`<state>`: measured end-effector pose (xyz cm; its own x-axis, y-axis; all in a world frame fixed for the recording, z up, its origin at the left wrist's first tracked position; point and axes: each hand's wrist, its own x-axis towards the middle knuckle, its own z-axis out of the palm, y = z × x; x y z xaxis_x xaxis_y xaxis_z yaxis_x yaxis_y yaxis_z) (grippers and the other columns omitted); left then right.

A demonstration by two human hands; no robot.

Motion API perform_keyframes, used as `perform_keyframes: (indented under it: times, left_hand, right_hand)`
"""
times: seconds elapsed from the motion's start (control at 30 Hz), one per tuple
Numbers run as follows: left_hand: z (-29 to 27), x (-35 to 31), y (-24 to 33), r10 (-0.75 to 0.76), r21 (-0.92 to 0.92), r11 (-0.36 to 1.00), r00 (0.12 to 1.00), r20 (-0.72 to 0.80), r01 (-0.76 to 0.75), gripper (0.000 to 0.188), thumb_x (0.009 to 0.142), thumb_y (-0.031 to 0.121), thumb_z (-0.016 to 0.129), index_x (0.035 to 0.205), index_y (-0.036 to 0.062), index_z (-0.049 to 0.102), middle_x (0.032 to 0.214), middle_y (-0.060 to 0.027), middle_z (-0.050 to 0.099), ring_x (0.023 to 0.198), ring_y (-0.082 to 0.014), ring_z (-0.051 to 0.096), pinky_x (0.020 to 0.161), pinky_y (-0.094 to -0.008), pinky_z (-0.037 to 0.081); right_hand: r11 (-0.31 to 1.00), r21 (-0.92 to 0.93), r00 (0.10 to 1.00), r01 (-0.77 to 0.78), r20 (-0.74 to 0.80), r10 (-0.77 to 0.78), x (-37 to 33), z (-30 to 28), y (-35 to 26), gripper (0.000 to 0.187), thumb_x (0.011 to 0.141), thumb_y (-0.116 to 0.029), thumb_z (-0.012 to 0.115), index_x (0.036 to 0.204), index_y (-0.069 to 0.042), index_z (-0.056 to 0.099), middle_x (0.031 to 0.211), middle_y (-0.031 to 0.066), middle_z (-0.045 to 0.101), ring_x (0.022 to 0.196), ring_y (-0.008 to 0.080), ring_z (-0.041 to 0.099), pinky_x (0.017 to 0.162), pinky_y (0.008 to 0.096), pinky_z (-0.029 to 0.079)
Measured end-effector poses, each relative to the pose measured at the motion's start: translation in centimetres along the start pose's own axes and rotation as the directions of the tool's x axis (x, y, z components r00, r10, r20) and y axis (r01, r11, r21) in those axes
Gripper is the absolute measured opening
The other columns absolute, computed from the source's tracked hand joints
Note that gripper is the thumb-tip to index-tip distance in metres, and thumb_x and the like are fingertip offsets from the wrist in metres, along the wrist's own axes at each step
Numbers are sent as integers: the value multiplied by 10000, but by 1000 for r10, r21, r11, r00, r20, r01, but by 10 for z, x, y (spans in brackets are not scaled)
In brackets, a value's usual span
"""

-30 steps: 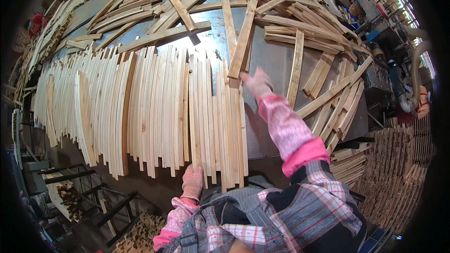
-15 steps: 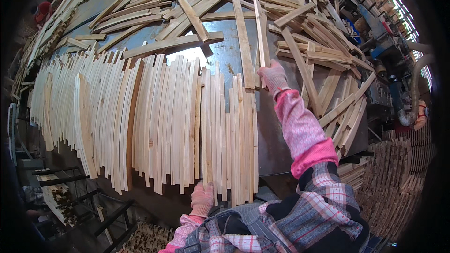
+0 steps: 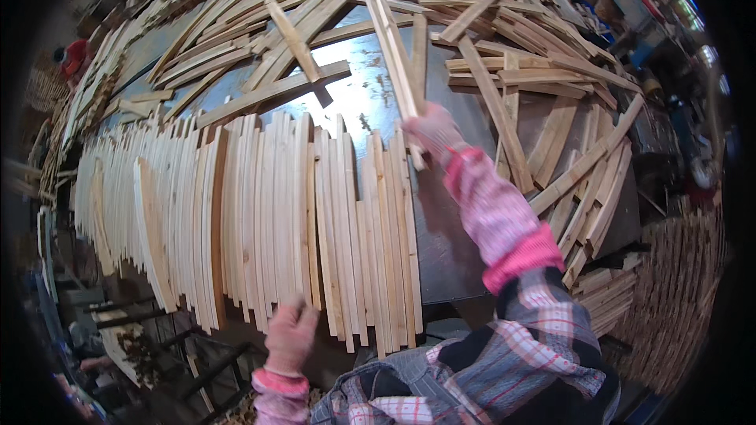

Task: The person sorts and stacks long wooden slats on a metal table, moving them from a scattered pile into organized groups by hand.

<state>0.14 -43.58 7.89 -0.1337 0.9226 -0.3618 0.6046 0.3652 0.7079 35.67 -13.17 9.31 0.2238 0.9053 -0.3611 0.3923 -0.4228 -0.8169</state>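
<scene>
My right hand (image 3: 431, 135), in a pinkish glove, is closed around the near part of light wooden strips (image 3: 394, 55), seemingly two side by side. They point away from me over the metal tabletop, their near ends just past the right end of a long row of strips (image 3: 268, 212). That row lies side by side across the near side of the table, with uneven ends overhanging the edge. My gloved left hand (image 3: 290, 336) is just below the row's near ends, fingers a little bent and apart, with nothing visible in it. Whether its fingertips touch the wood I cannot tell.
A jumbled heap of loose strips (image 3: 543, 75) covers the far and right parts of the metal table (image 3: 449, 248). Stacked wood (image 3: 669, 299) stands at the lower right. Dark metal frame bars (image 3: 209, 370) are at the lower left. Machinery (image 3: 701, 157) lines the right side.
My right hand has moved left with its strip, now against a second strip beside the row's end. My left hand has shifted left and away from the strip ends it was at. The view has shifted slightly.
</scene>
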Motion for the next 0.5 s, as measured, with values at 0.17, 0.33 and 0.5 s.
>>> perform_keyframes:
  times: [0.17,0.33,0.5]
  left_hand:
    - [-35,89,112,756,470,641,603,-254,-607,715,738,-20,754,1411,-2,513,1338,-192,607,1259,-395,559,1083,-448,440]
    - [-36,151,150,788,758,375,614,42,-533,852,758,183,792,1497,41,394,1524,-159,410,1427,-345,367,1210,-489,258]
    - [-22,169,139,604,777,360,764,227,-516,577,831,248,716,1371,110,562,1234,-106,628,1219,-298,558,1133,-508,331]
  right_hand:
    - [899,435,892,-50,425,-156,-112,-49,54,597,713,-84,664,1283,70,580,872,75,640,750,149,623,713,284,533]
    - [799,461,697,-386,713,-75,-211,-83,76,913,603,-301,878,1362,50,509,968,119,663,805,189,663,717,297,560]
    - [588,515,632,-624,775,-9,-267,-82,96,832,639,-204,838,1356,59,507,1015,168,684,849,223,694,769,328,584]
